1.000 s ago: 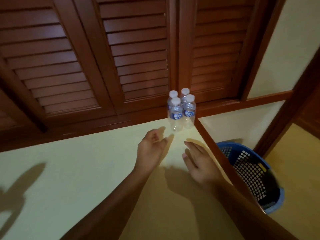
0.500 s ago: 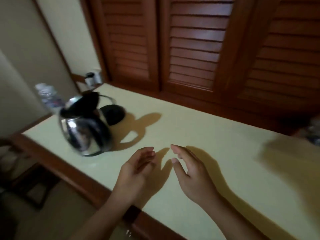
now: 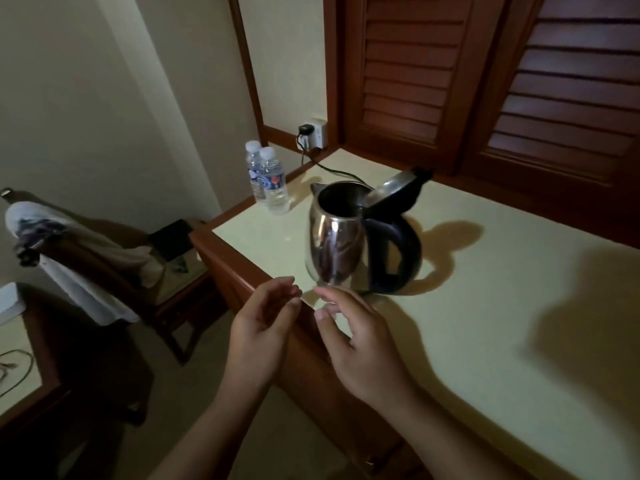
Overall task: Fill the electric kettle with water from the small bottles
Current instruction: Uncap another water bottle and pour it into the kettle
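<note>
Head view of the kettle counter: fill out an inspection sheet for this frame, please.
Surface: pale counter with a wooden edge.
Job's things: steel kettle upright, lid hinged open; two small bottles, capped, standing together at the far-left corner, apart from the kettle.
Clutter: nothing seen.
Hands: left hand and right hand both open, empty, in front of the kettle.
Cables: black cord runs from the wall plug toward the kettle's rear.
Surroundings: louvred doors behind; chair draped with cloth at left.
</note>
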Available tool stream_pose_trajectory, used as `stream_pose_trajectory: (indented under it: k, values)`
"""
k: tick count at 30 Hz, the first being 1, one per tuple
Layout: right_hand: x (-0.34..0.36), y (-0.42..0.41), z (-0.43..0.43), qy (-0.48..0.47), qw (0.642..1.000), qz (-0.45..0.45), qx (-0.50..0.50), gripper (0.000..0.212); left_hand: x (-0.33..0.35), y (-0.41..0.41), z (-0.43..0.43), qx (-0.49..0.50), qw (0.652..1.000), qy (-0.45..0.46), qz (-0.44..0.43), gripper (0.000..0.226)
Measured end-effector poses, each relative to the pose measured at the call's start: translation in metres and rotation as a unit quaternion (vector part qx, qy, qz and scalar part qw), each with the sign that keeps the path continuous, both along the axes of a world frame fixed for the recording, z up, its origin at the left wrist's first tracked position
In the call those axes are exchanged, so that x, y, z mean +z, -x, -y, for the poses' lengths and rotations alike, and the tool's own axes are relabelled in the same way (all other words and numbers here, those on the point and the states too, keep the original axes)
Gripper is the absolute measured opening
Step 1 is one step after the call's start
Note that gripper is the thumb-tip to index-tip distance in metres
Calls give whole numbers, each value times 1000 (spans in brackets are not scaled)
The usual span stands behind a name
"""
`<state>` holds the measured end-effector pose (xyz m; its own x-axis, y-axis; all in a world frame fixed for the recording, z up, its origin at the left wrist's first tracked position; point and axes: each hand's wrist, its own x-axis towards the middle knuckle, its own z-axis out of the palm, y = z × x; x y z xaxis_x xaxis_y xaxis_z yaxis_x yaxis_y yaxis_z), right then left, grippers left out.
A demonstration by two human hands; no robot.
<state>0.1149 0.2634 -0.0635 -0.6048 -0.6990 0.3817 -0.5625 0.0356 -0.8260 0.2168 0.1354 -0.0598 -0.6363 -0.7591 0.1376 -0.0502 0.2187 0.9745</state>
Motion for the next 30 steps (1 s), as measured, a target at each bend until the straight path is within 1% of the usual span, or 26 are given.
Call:
stream_pose_trajectory:
  k: [3,7,11,13,17,19,21,25,28,30]
  values:
    - [-6,-6,51,-8,1000,-9,-20,33,-1,1,49,-14,1000,-6,-11,28]
    - [-10,-7,118,-47,994,-85,-48,37,-1,7,120,-34,999,14,-16,27]
    - [-14,3,172,-164,971,-160,-66,46,0,26,184,-38,996,76,-15,25]
    - [-19,10,188,-217,959,-169,-76,49,5,41,210,-42,991,123,-13,25]
    - [-30,18,202,-292,933,-183,-102,59,30,80,249,-51,971,234,-12,31]
    - [-34,17,205,-319,921,-191,-116,65,42,103,263,-63,955,289,-5,37]
    - [-35,15,209,-337,913,-192,-123,69,54,125,273,-81,942,324,16,45]
    - [-35,11,212,-366,899,-207,-124,75,65,157,277,-118,924,363,26,49]
    - [-35,11,212,-376,891,-217,-130,78,68,170,278,-120,921,367,55,52]
    - [-37,12,213,-383,887,-221,-131,79,69,175,279,-123,921,361,78,50]
